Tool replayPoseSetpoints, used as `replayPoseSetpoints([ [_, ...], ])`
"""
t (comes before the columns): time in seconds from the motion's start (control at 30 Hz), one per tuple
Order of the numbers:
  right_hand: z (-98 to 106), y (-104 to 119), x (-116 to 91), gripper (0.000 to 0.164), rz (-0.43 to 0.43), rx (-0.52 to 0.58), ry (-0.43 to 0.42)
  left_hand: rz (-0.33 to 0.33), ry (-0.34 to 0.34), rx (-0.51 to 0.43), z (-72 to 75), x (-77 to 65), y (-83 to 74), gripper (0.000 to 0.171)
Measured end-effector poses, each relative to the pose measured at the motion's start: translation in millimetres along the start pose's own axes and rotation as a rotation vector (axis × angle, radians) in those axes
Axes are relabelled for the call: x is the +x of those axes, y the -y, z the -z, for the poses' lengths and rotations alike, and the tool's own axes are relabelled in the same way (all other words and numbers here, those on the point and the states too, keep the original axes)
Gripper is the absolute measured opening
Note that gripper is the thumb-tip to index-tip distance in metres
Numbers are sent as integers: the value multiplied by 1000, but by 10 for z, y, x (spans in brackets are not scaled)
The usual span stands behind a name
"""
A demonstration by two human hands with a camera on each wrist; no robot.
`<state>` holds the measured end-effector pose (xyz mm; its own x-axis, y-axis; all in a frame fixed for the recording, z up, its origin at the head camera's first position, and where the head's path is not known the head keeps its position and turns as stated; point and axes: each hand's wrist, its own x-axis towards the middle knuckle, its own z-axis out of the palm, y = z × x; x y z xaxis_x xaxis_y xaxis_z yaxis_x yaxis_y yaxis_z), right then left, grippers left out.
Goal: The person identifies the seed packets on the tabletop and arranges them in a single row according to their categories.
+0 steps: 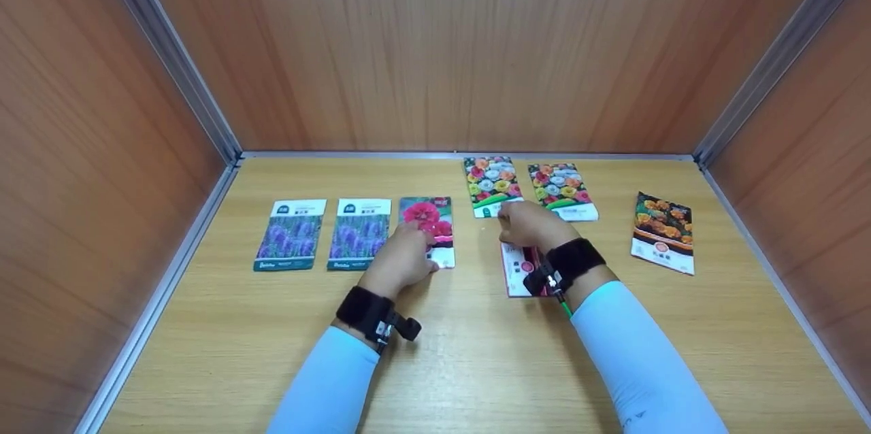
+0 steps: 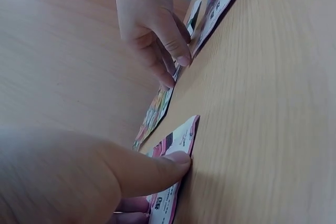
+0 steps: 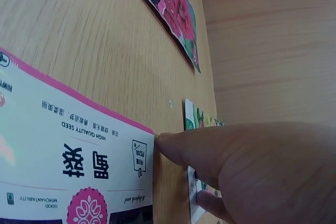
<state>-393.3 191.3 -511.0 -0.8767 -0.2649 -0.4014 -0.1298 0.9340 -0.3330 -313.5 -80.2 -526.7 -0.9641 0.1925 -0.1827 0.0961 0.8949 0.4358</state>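
Observation:
My left hand (image 1: 401,256) rests on a seed packet with pink flowers (image 1: 444,226), which lies on the table; its thumb (image 2: 170,163) lies along the near edge in the left wrist view. The right hand (image 1: 534,224) reaches over a white-and-magenta seed packet (image 3: 58,124), partly hidden under that wrist in the head view. Its fingers hang loosely at the bottom edge of a seed packet with multicoloured flowers (image 1: 491,179), and its thumb is right at a corner of the white-and-magenta one. A second multicoloured packet (image 1: 563,186) lies just right of the first.
Two purple-flower packets (image 1: 289,237) lie side by side at the left of the table (image 1: 463,366). An orange-flower packet (image 1: 661,233) lies tilted at the right. Wood-grain panels (image 1: 435,46) with metal edging enclose the back and both sides.

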Motion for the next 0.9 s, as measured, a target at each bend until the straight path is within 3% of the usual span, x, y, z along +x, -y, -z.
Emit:
replayPoseSetpoints([
  [0.07,-73,-177,180,52,34,-6,-12,-11,-10,9,0,-5,0,40],
  [0.2,-87,-201,191,50,47,-29,-26,-31,-19,29,-1,-17,-6,41],
  [0.3,-18,-23,-20,52,30,-33,-37,-24,-18,26,0,-26,-10,40],
  [0.57,79,-20,-210,56,36,30,-112,-9,-13,16,12,-33,-5,40],
  [0.73,175,-272,-405,55,0,76,-128,-3,-8,17,9,-37,0,40],
  [0.9,214,-650,-607,60,-115,142,-131,-7,4,13,9,-45,-9,39],
])
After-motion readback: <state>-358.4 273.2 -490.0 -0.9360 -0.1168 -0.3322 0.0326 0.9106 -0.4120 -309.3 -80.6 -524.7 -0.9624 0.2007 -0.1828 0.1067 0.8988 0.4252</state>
